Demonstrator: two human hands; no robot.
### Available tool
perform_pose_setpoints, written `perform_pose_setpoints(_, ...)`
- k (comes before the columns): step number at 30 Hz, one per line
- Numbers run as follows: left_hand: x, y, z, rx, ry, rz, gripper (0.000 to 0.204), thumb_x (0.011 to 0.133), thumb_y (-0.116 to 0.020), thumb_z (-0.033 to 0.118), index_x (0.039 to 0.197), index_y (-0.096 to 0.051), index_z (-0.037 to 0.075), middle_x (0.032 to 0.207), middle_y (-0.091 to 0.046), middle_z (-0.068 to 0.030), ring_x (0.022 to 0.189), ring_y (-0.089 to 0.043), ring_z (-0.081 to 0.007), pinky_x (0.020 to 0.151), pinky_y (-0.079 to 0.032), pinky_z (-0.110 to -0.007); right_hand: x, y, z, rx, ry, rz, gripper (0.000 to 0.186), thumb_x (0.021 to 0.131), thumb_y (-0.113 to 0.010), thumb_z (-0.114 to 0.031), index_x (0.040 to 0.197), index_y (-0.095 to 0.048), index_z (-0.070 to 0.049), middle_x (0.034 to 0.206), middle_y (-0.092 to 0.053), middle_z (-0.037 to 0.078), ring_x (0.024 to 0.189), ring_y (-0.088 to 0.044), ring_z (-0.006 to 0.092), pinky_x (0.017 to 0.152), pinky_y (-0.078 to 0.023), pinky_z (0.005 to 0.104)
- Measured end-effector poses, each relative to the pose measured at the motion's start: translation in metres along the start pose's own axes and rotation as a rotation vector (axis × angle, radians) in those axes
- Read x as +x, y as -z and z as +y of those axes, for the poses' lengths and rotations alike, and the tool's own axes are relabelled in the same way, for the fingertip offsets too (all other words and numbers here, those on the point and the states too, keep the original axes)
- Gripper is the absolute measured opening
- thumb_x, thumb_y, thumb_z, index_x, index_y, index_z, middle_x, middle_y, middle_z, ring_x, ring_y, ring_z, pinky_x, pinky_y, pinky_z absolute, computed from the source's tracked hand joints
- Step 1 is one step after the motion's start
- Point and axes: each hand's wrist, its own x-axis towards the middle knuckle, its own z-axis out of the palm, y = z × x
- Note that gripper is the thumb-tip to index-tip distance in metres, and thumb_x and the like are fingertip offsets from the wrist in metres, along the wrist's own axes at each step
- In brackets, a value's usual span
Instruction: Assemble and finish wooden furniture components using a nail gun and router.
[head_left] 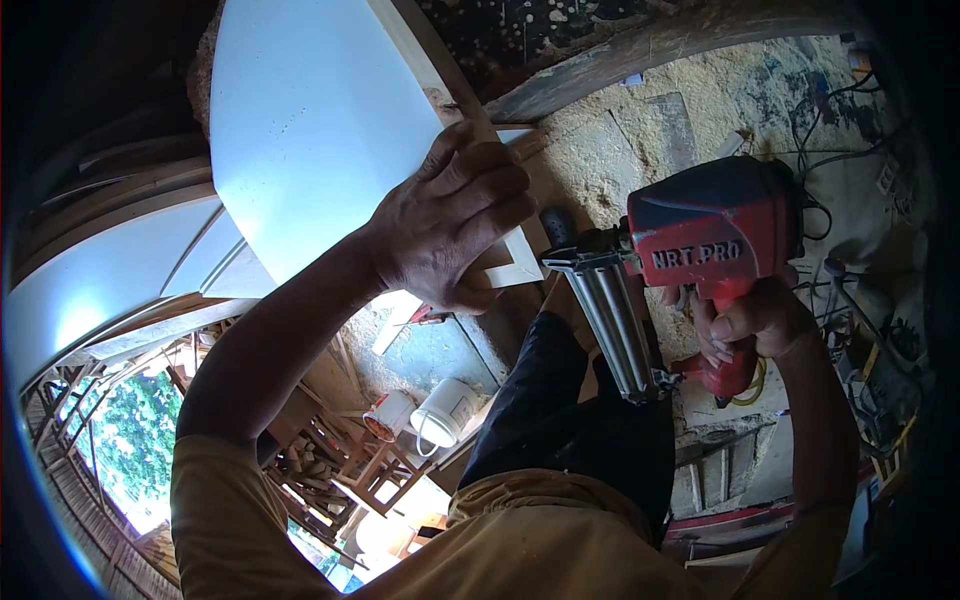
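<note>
My left hand point(455, 220) is closed around the corner of a white panel point(310, 120), its fingers wrapped over the pale wooden strip point(415, 60) along the panel's edge. In my right hand point(760, 320) is a red and black nail gun point(705, 225), gripped by its handle. The gun's silver magazine point(612, 325) slants down in front of my legs. Its nose points left, close to the frame's corner but seemingly apart from it. Whether a finger rests on the trigger is hard to make out.
More white panels point(130, 255) lean at the left. Two white buckets point(447, 412) and a heap of wood offcuts point(320, 450) are at the lower left. Sawdust covers the floor point(590, 150). Dark cables point(830, 110) run along the right, near a cluttered pile of tools.
</note>
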Motion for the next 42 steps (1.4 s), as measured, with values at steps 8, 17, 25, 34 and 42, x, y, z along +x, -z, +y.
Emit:
perform_pose_setpoints(8,-0.001,0.004,0.001,-0.025,0.005,-0.004,0.095,0.027,-0.079,0.036,0.114,-0.050,0.010,0.107,-0.046,-0.0088,0.112,-0.044,-0.0280,0.101,-0.032,-0.054,-0.002,-0.008,-0.009,-0.013,-0.028,0.029,0.054,0.059,-0.063,-0.007,0.111,-0.053,0.008,0.068,-0.060,0.008,0.048,-0.056,0.0126,0.046,-0.048,0.0267)
perform_pose_setpoints(17,0.000,-0.001,0.000,-0.027,0.005,0.010,0.099,0.023,-0.080,0.038,0.114,-0.051,0.011,0.106,-0.047,-0.0078,0.111,-0.045,-0.0279,0.102,-0.031,-0.054,-0.004,-0.010,-0.015,-0.013,-0.051,0.036,0.054,0.060,-0.061,-0.005,0.111,-0.053,0.007,0.063,-0.056,0.005,0.048,-0.054,0.0112,0.046,-0.047,0.0250)
perform_pose_setpoints(25,-0.001,0.002,-0.003,-0.014,-0.007,-0.015,0.087,0.039,-0.076,0.043,0.115,-0.051,0.009,0.111,-0.049,-0.0099,0.112,-0.046,-0.0302,0.104,-0.026,-0.055,-0.005,-0.008,-0.022,-0.075,-0.071,0.010,0.042,0.063,-0.065,-0.007,0.101,-0.055,0.006,0.061,-0.055,0.004,0.046,-0.052,0.0103,0.045,-0.045,0.0245)
perform_pose_setpoints(34,0.000,0.000,0.001,-0.007,-0.005,0.021,0.083,0.036,-0.076,0.037,0.109,-0.052,0.007,0.110,-0.049,-0.0105,0.112,-0.047,-0.0299,0.100,-0.030,-0.053,-0.004,0.003,-0.013,-0.025,0.000,0.011,0.043,0.063,-0.067,-0.009,0.102,-0.056,0.005,0.061,-0.051,0.002,0.045,-0.049,0.0097,0.044,-0.044,0.0247)
perform_pose_setpoints(42,-0.003,-0.001,-0.002,-0.002,-0.010,0.022,0.077,0.041,-0.072,0.039,0.108,-0.053,0.007,0.109,-0.051,-0.0098,0.111,-0.048,-0.0287,0.102,-0.027,-0.052,0.000,0.008,-0.001,0.018,-0.015,0.002,0.043,0.062,-0.066,-0.007,0.103,-0.057,0.004,0.061,-0.050,0.002,0.046,-0.047,0.0089,0.044,-0.044,0.0250)
